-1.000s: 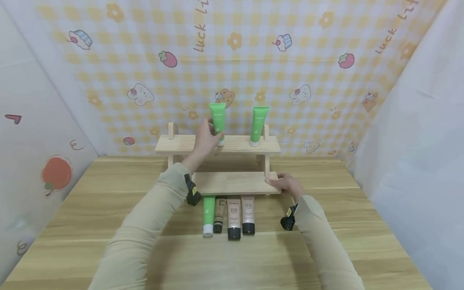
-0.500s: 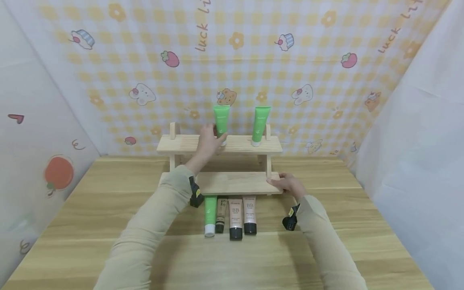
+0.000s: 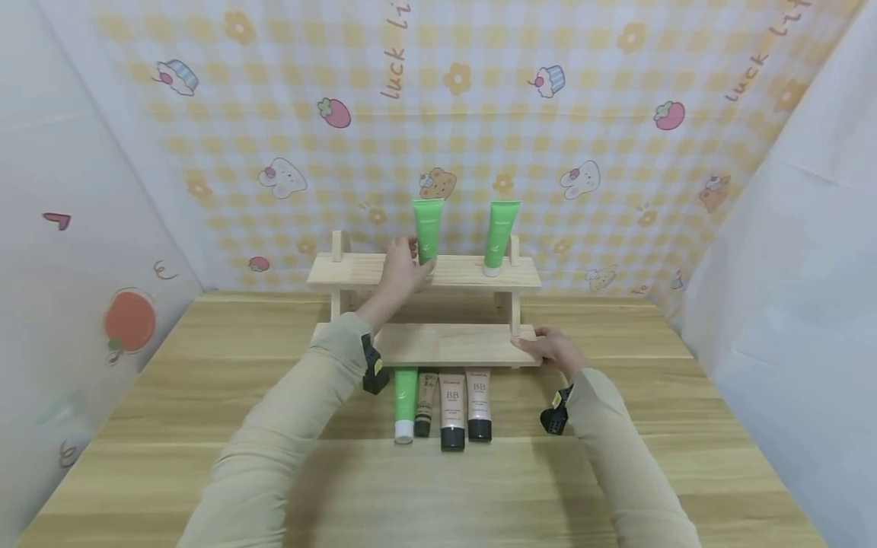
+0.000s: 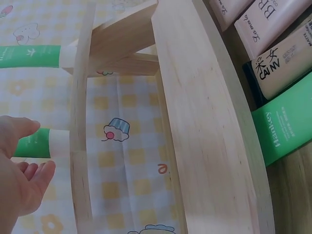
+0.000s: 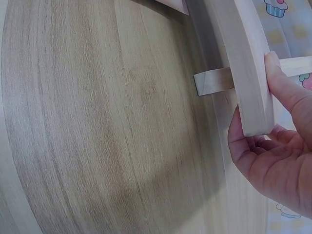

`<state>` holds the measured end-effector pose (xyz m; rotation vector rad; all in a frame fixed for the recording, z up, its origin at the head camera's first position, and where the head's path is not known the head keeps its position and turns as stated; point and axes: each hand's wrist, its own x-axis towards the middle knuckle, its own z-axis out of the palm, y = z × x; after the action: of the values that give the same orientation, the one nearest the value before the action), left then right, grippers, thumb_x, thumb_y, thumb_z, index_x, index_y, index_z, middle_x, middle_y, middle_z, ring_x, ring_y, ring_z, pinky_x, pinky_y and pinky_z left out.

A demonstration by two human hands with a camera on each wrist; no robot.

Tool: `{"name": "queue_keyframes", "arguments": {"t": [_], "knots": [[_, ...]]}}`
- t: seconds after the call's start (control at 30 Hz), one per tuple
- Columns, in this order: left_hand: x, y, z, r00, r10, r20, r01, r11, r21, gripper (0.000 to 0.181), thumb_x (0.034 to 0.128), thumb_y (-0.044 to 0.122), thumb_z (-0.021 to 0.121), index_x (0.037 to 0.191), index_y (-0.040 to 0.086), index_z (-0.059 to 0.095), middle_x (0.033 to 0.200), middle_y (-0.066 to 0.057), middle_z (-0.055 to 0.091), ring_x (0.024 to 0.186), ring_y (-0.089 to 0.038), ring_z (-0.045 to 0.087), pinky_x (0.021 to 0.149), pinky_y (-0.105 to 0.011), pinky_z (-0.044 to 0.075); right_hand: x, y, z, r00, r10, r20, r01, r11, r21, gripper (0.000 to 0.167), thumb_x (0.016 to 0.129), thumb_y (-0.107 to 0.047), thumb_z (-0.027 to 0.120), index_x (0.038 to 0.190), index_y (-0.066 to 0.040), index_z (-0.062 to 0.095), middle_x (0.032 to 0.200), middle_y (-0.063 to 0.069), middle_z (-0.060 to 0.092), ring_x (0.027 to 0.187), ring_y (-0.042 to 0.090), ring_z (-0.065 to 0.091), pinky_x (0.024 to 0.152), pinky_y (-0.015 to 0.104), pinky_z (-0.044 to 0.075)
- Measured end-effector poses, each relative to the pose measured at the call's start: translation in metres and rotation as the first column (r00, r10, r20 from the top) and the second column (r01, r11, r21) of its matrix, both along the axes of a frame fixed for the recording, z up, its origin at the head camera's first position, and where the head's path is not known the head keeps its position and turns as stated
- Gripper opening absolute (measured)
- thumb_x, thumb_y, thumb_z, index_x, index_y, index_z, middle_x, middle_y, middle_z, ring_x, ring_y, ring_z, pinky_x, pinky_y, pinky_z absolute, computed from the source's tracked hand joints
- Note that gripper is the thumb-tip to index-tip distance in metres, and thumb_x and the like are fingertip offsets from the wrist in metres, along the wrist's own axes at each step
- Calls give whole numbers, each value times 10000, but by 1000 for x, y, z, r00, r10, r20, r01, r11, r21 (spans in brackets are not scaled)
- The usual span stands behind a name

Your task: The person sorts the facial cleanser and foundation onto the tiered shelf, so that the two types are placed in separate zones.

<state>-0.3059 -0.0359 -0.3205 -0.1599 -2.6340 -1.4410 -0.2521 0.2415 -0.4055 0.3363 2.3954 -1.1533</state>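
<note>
A green squeeze tube (image 3: 428, 228) stands upright on its white cap on the upper shelf. My left hand (image 3: 403, 265) is around its lower part. In the left wrist view the hand's thumb (image 4: 24, 125) and fingers (image 4: 43, 178) lie spread on either side of the tube, with a small gap on the finger side. My right hand (image 3: 551, 352) grips the right end of the lower shelf board (image 5: 251, 83), thumb on top and fingers underneath. A second green tube (image 3: 501, 236) stands at the upper shelf's right end, leaning slightly.
The two-tier wooden stand (image 3: 342, 270) is on a wood-grain table (image 3: 438, 502) against a patterned cloth (image 3: 384, 137). In front lie a green tube (image 3: 406, 399), a beige tube (image 3: 425, 403) and two pink BB cream tubes (image 3: 452, 403), partly under the lower board.
The left green tube has come down slightly and to the right onto the upper shelf. My left hand's hold on it has loosened. The right hand stays on the board; the view shifts a little.
</note>
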Motion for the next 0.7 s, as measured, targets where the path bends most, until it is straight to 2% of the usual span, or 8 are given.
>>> {"name": "queue_keyframes", "arguments": {"t": [0.17, 0.37, 0.53, 0.7], "knots": [[7, -3, 0, 1000, -21, 20, 20, 999, 38, 579, 817, 135, 655, 1286, -55, 372, 1231, -172, 418, 1119, -296, 474, 946, -350, 470, -2, 1, -1, 1000, -17, 12, 17, 999, 28, 863, 834, -494, 585, 1413, 30, 215, 1130, 146, 482, 887, 193, 475, 792, 287, 448], [20, -5, 2, 999, -40, 25, 38, 998, 58, 551, 811, 117, 655, 1263, -52, 391, 1213, -168, 429, 1112, -291, 484, 910, -337, 494, -4, -1, -1, 1000, -22, 8, 22, 1000, 19, 831, 834, -467, 600, 1403, 22, 244, 1085, 118, 485, 801, 153, 462, 723, 251, 444], [30, -9, 3, 997, -60, 42, 58, 997, 58, 551, 818, 124, 651, 1272, -42, 387, 1222, -164, 440, 1121, -288, 481, 929, -348, 483, -2, -1, 1, 1000, -3, 9, 3, 1000, 0, 818, 868, -446, 561, 1405, 61, 210, 999, 90, 478, 754, 141, 444, 712, 257, 424], [39, -18, -2, 995, -76, 61, 73, 996, 41, 525, 835, 140, 633, 1266, -40, 395, 1230, -180, 439, 1131, -301, 484, 939, -361, 477, -1, -3, 2, 1000, 8, 8, -8, 1000, 7, 836, 865, -462, 556, 1406, 66, 200, 1026, 110, 475, 791, 155, 455, 731, 260, 432]]}}
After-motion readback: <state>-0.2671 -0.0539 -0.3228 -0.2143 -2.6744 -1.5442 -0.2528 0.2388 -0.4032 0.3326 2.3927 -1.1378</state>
